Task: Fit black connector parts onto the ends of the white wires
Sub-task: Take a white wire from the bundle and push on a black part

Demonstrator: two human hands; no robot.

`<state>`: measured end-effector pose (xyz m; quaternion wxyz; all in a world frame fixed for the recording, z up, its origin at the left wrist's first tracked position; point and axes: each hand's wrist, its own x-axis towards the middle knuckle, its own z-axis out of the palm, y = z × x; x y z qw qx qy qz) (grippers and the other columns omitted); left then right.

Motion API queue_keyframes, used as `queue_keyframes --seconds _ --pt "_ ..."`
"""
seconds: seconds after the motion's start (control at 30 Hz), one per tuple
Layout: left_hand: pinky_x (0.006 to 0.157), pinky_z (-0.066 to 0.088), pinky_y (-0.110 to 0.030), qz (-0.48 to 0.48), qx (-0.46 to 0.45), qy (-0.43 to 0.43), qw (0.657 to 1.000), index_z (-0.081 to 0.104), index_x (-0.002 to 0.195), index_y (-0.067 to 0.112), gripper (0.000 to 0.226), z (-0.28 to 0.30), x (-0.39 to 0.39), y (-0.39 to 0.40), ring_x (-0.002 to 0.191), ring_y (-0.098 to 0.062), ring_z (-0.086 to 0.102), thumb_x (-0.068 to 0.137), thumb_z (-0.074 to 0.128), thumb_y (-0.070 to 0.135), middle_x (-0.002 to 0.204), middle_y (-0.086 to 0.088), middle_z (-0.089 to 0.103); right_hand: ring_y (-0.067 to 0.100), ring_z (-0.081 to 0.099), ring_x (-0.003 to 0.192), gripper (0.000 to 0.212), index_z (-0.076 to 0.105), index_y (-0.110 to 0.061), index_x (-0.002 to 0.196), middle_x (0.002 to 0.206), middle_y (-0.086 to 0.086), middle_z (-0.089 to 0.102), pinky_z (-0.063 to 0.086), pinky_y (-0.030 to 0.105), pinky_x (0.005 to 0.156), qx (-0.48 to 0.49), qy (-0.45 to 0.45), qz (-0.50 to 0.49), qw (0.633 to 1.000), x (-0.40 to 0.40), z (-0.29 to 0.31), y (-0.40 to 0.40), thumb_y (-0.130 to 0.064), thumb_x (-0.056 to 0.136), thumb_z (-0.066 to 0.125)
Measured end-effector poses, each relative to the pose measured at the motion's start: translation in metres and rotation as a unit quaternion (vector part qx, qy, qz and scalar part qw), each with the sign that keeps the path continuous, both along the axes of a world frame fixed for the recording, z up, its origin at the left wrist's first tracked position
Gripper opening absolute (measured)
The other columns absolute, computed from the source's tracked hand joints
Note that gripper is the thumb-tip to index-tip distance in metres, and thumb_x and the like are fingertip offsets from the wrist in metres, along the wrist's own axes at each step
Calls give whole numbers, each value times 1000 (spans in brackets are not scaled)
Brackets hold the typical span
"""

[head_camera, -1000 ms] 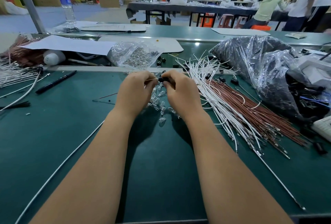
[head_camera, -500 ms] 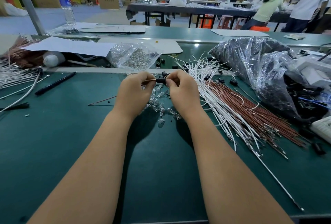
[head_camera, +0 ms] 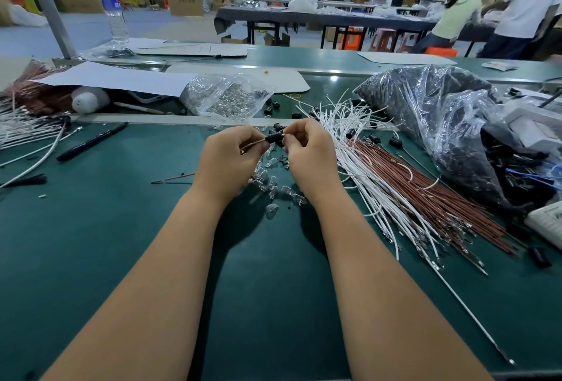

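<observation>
Green bench (head_camera: 91,243): left hand (head_camera: 226,161) and right hand (head_camera: 310,155) pinch black connector (head_camera: 275,138) between them.

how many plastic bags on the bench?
2. A small clear bag of shiny parts lies beyond the hands; a large bag of black parts sits at right. Others may be hidden.

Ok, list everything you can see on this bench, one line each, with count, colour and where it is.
black connector: one, black, pinched between both hands on a brown wire
white wires: many, white, pile right of the hands
brown wires: many, brown, beside the white ones
clear bulbs: several, clear, under the hands
bulb bag: one, clear, behind the hands
connector bag: one, clear with black parts, far right
pen: one, black, left
water bottle: one, clear, far left
left hand: holds the wire
right hand: pinches the connector
</observation>
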<state>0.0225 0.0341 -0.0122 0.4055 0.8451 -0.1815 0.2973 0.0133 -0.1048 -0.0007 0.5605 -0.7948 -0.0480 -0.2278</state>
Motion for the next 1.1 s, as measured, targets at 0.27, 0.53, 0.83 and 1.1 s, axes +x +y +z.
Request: queue_keyframes --seconds 0.27,0.53,0.83,1.1 --pt "61 38 -13 32 33 -22 999 72 94 13 9 -1 0 0 67 -12 56 86 68 14 72 10 60 9 54 72 6 57 -14 96 79 -6 57 49 28 73 3 14 4 1000 0 -1 1 -9 97 53" --pt "65 46 -20 29 7 -19 999 69 88 9 4 -1 1 4 69 -14 59 87 67 12 71 5 62 11 49 66 11 60 -9 96 73 -5 56 45 32 67 -29 5 -5 1000 -1 0 2 -18 97 54" --pt "59 42 -21 22 -46 19 999 70 86 16 6 -4 4 6 66 -15 58 87 66 12 70 5 65 27 60 77 16 66 -8 94 84 11 66 52 44 76 -14 5 5 1000 -6 5 1 -12 98 51" --pt "62 44 -21 19 -61 20 998 72 87 12 5 -3 4 6 69 -16 60 86 68 10 71 0 67 4 58 65 8 68 -14 86 71 -8 63 54 25 69 -40 -51 -4 998 -5 1 -1 -7 87 65"
